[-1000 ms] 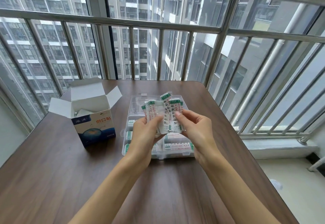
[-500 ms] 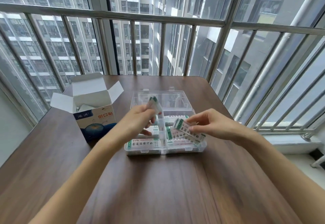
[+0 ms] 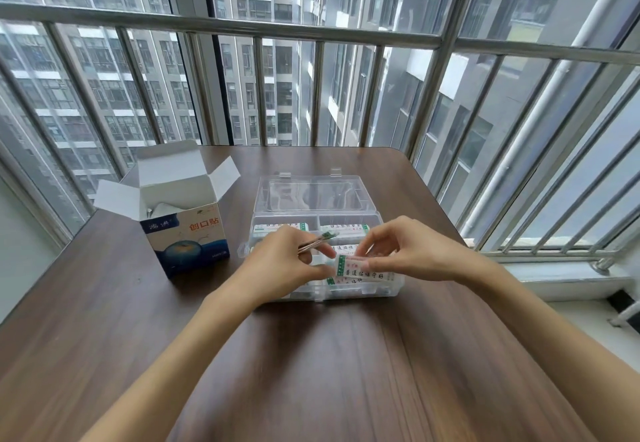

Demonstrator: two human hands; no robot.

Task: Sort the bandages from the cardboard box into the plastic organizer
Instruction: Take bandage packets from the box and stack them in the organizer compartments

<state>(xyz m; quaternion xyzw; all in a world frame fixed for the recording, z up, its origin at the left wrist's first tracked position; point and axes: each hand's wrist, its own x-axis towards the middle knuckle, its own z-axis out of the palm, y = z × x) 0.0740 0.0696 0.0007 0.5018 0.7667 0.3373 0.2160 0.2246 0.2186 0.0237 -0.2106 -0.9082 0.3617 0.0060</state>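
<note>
A clear plastic organizer (image 3: 390,289) with its lid folded back lies in the middle of the brown table, and several white bandages with green ends fill its compartments. My left hand (image 3: 284,266) hovers over its left side, pinching a thin stack of bandages (image 3: 317,242) edge-on. My right hand (image 3: 412,251) holds a flat bandage (image 3: 363,270) over the front right compartment, and my left fingertips touch that bandage's left end. The open cardboard box (image 3: 187,230), white and blue, stands left of the organizer with white contents inside.
The table (image 3: 311,372) ends at a metal window railing (image 3: 311,31) right behind the box and organizer. A window sill (image 3: 568,271) runs along the table's right side. Bare wood lies between me and the organizer.
Both hands dropped from a raised fan of bandages to the organizer. My right hand drew a bandage down over the front right compartment, and my left hand came closer to touch it.
</note>
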